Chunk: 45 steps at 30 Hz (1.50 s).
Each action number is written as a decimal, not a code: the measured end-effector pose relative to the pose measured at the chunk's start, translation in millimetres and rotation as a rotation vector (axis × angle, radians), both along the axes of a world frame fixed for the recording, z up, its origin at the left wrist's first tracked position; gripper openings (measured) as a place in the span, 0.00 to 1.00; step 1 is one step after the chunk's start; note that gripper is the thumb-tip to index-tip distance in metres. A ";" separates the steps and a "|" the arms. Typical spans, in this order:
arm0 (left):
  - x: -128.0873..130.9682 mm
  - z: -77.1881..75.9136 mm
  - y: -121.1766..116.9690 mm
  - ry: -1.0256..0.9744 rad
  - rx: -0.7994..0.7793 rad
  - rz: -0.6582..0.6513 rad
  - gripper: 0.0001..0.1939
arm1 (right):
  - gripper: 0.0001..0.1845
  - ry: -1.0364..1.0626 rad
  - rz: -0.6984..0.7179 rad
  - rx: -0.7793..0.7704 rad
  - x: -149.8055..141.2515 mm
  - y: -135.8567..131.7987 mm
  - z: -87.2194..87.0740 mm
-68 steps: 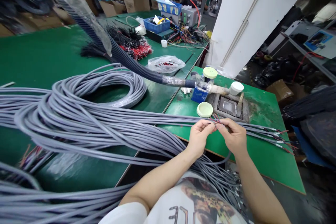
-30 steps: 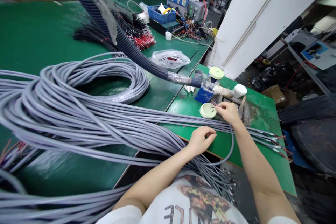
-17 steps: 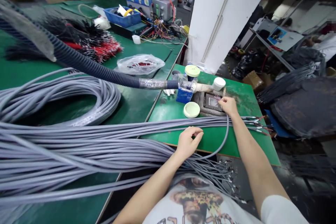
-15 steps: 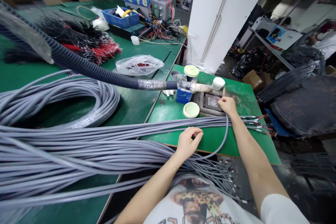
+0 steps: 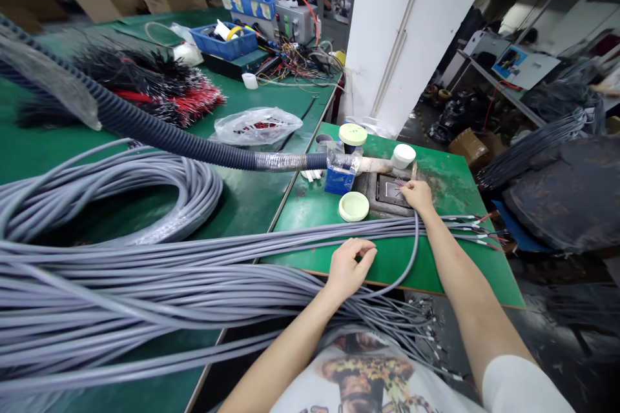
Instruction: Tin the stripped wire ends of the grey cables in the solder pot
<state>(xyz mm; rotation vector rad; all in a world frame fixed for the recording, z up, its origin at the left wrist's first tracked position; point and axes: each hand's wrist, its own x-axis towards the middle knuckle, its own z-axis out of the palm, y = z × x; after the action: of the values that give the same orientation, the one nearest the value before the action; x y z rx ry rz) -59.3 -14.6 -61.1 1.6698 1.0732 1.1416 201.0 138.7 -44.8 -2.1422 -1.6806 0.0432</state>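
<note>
Nearest, the left hand (image 5: 349, 266) lies half-curled on the grey cables (image 5: 145, 287), any grip unclear. The right hand (image 5: 417, 197) pinches bared coloured wires (image 5: 398, 184) over a square metal fixture (image 5: 372, 203) on the green bench (image 5: 402, 268); finished-looking cable ends (image 5: 477, 231) fan out rightward.

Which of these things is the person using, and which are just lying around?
In use: right hand holding thin coloured wires over a square metal well; left hand resting on grey cables.
Lying about: pale green lid, plastic bag, blue crate.

No readable text, labels or numbers anywhere.
</note>
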 end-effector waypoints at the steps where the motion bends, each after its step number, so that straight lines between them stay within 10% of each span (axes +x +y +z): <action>1: 0.0 -0.1 0.1 0.002 0.001 -0.002 0.06 | 0.12 -0.003 0.000 -0.007 -0.5 0.4 0.3; 14: -0.2 -0.2 0.0 0.007 0.012 -0.002 0.06 | 0.10 0.030 0.048 -0.006 -2.4 2.9 7.2; 26: 1.4 -1.0 -0.7 0.008 0.011 0.001 0.06 | 0.16 0.309 0.433 0.061 -57.4 -27.5 67.5; 45: 2.4 0.9 -0.5 0.049 0.051 0.015 0.06 | 0.09 -0.003 0.640 -0.198 -123.5 -20.6 45.4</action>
<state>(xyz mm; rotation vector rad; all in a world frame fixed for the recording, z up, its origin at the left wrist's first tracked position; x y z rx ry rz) -56.9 -15.0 -60.2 1.7404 1.0969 1.1510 77.5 118.1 0.6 -1.6325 -2.3749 0.4032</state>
